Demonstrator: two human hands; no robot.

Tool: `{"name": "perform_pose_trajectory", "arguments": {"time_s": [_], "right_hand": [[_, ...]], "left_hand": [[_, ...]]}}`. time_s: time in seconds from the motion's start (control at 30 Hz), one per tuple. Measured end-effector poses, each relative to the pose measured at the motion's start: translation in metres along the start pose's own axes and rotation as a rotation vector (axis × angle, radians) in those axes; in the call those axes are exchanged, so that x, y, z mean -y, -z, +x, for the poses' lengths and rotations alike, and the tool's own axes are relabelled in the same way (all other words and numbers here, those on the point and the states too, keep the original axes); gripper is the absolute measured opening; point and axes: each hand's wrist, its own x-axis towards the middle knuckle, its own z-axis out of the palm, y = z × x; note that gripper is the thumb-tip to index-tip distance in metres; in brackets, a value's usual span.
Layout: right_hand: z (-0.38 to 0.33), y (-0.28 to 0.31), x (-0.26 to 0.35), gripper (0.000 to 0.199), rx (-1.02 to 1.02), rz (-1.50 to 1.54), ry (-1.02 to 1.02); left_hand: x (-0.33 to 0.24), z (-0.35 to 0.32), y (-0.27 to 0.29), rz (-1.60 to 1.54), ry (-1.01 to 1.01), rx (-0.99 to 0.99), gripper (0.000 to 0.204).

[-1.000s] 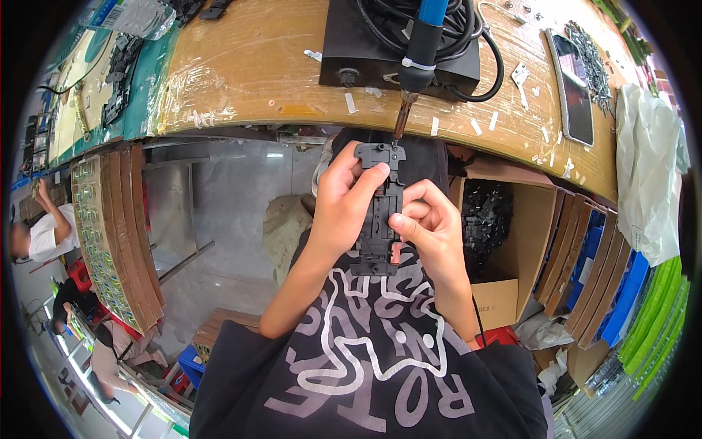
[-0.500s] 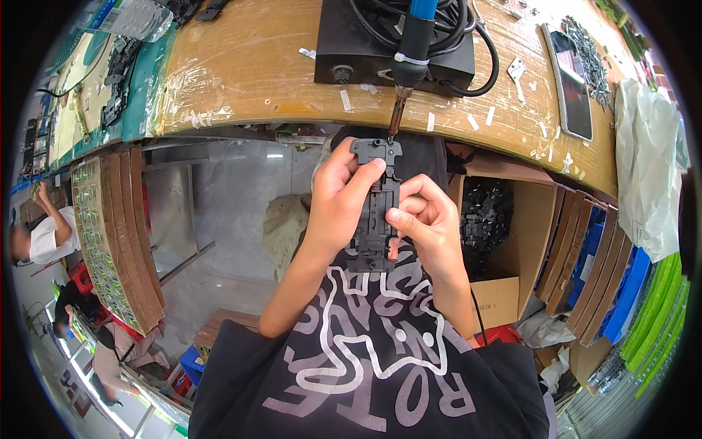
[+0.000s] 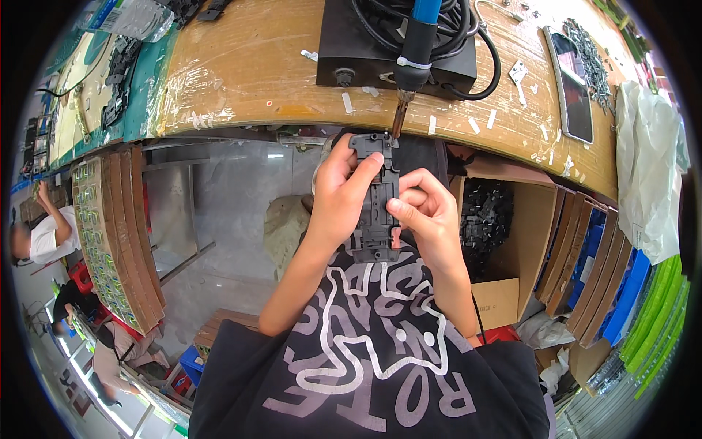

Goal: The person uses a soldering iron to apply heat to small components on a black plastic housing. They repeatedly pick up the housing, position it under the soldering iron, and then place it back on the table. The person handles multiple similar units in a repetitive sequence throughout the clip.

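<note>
Both hands hold a long black moulded plastic part upright in front of my chest, just off the bench edge. My left hand grips its upper left side, with the thumb pressed on its face. On the lower right, my right hand pinches the edge between thumb and curled fingers. Directly above the part's top right corner hangs the narrow metal tip of a blue and black screwdriver-like power tool. Whether tip and part touch is hard to make out.
A black box with coiled cable stands on the wooden bench. A phone and scattered small metal pieces lie to the right. Below, a cardboard box holds black parts. Stacked trays stand at left, with other people beyond.
The black plastic part and both hands have shifted slightly up. The part's top right corner has moved a little left of the tool's tip.
</note>
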Motion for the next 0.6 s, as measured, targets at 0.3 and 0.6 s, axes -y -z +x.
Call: {"name": "perform_pose_trajectory", "arguments": {"time_s": [0.3,0.6], "right_hand": [[-0.0033,-0.0001,0.0003,0.017,0.008,-0.015,0.028],[-0.0048,-0.0011,0.0021,0.016,-0.009,0.009,0.03]], "left_hand": [[-0.0051,-0.0036,-0.0031,0.006,-0.006,0.017,0.015],[-0.0068,-0.0035,-0.0059,0.039,-0.006,-0.004,0.014]]}}
